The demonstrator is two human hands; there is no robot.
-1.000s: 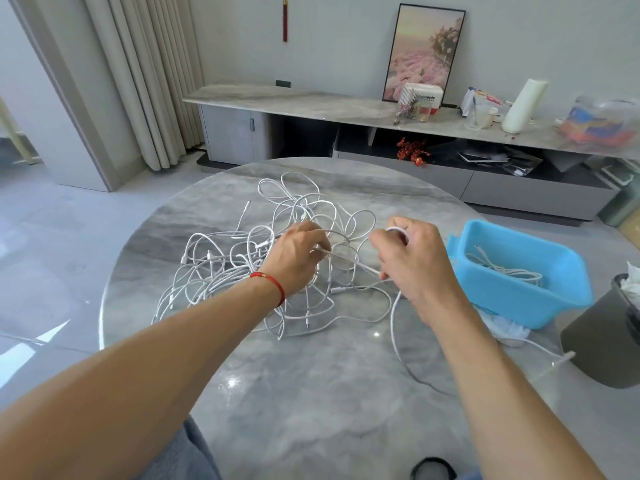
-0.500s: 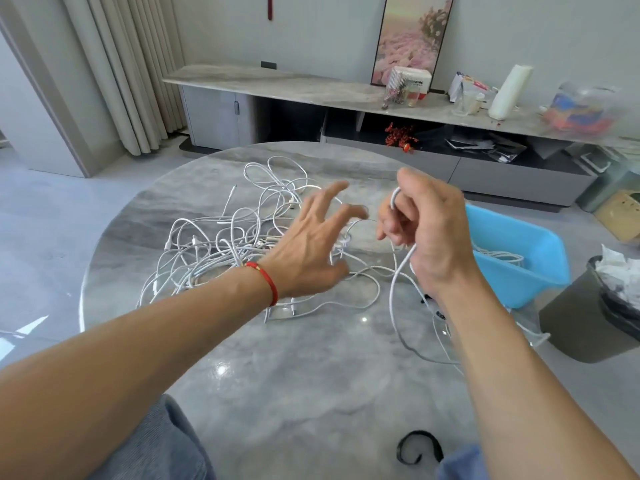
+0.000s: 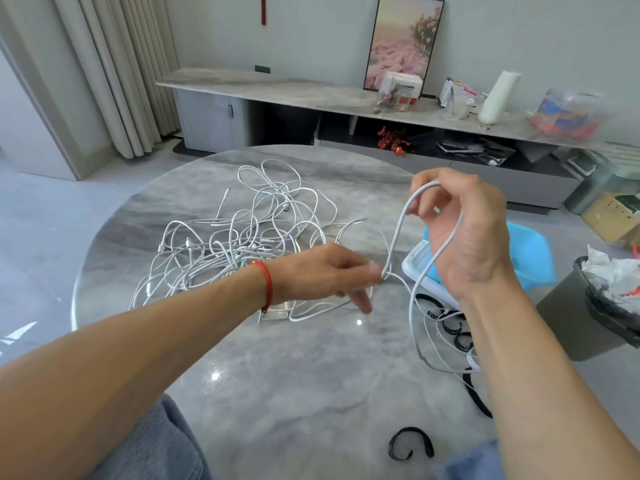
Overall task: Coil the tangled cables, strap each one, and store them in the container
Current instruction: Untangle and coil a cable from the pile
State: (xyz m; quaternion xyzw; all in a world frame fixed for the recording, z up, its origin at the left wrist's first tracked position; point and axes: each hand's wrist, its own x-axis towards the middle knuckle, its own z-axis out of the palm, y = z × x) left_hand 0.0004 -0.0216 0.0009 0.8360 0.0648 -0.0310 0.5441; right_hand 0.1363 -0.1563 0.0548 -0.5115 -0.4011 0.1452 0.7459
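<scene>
— Cable: white, looped over the raised right hand, curled round it above the counter.
— And the left hand?
— Lower, pinching the same cable at thumb and fingertip, just left of the right wrist.
— Rest of the cables?
— Tangled pile on the counter, behind and left of the left hand. Blue container behind the right hand, partly hidden. Black straps near the right forearm; one more strap by the near edge.

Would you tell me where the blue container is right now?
In the head view, the blue container sits at the table's right edge, behind the right hand.
</scene>
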